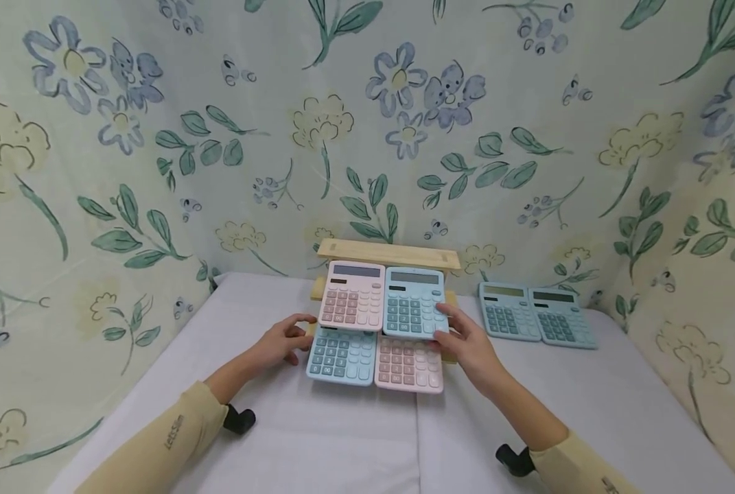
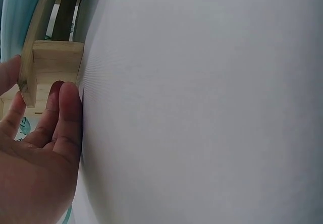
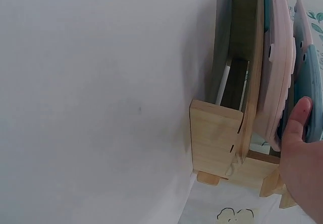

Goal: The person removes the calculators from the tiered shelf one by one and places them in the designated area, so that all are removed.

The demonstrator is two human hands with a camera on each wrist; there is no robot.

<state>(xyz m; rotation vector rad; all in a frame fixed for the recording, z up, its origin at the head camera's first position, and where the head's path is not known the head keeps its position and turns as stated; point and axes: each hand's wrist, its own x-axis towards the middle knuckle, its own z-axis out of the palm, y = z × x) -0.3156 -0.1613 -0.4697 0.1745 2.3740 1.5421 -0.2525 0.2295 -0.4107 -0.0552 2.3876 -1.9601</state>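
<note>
my right hand [image 1: 472, 353] pinches the right side of the upper blue calculator [image 1: 412, 302], thumb near its lower corner, on a wooden rack [image 1: 388, 254] above a white-covered table [image 1: 250, 432]. my left hand [image 1: 281, 341] holds the rack's left edge between thumb and finger. the upper pink calculator [image 1: 351, 295] sits just beside the blue one; the lower blue calculator [image 1: 342, 357] and lower pink calculator [image 1: 408, 363] lie in front, below.

the risk, as i judge it, is my one-sided hold — a twist at that corner could swing the calculator into its pink neighbour or tip it onto the row below. too hard a push could slide the rack over the cloth, spilling all four — likelier if my left hand slackens.
</note>
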